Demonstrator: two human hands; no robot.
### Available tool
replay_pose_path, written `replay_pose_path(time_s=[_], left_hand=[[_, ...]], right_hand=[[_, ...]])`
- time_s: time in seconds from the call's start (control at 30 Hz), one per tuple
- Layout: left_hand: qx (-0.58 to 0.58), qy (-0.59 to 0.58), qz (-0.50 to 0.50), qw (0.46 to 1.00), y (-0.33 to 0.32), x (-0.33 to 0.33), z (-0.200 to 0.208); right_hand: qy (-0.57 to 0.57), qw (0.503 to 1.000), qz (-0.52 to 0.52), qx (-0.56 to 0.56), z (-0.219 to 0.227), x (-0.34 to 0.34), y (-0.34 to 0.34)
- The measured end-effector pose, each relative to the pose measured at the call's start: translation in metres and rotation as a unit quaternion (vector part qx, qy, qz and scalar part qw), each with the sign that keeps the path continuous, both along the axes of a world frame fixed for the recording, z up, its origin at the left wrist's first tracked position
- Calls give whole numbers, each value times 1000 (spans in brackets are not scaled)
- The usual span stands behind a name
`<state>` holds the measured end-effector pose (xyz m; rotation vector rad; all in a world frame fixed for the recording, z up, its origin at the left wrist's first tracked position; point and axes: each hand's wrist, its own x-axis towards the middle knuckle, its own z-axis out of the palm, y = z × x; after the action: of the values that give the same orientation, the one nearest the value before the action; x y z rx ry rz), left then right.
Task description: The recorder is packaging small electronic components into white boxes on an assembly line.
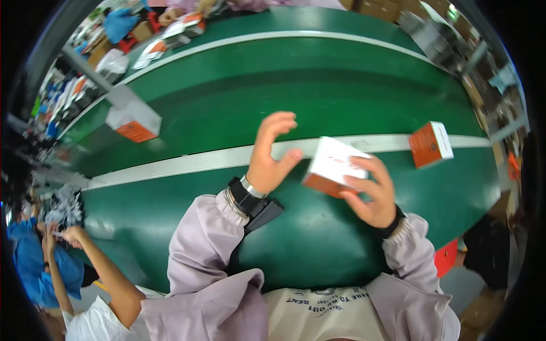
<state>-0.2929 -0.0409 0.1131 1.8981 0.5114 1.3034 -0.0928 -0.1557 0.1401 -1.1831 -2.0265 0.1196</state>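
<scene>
My right hand [372, 196] grips a small white and orange carton [330, 165] from its right side, thumb low and fingers across the white face. The carton is tilted, a little above the green work surface, and slightly blurred. Just left of it my left hand [273, 153] is raised with the fingers curved and the thumb apart; nothing is in it. A similar orange and white carton [429, 145] stands to the right by the white rail. Another white and orange carton [136, 122] rests on the green belt at the left.
A white rail [216, 162] separates my green table [296, 244] from the belt [341, 96]. At the far left top lie several cartons [179, 34]. Beside me at the lower left, a co-worker's arm [108, 267] reaches in. Grey stacks [432, 37] stand at the far right.
</scene>
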Motion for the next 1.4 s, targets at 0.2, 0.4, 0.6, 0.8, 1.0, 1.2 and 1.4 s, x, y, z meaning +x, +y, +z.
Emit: replay_pose_path(time_s=[0.2, 0.4, 0.6, 0.8, 1.0, 1.2, 1.4], left_hand=[[-28, -211, 513, 831, 93, -143, -20], [-57, -58, 700, 709, 142, -247, -58], [-114, -35, 608, 785, 139, -235, -44], [-116, -46, 394, 911, 110, -158, -40], [-160, 79, 142, 974, 10, -22, -35], [-76, 87, -96, 989, -45, 23, -23], [65, 70, -147, 985, -34, 34, -9]], right_hand=[[27, 967, -245, 66, -4, 47, -2], [33, 911, -366, 185, -6, 42, 0], [61, 953, -238, 177, -5, 18, -7], [51, 996, -67, 20, 5, -11, 4], [85, 993, -43, -63, 3, -1, 0], [231, 970, -67, -43, -13, 8, -10], [205, 976, -27, -64, -8, 16, -10]])
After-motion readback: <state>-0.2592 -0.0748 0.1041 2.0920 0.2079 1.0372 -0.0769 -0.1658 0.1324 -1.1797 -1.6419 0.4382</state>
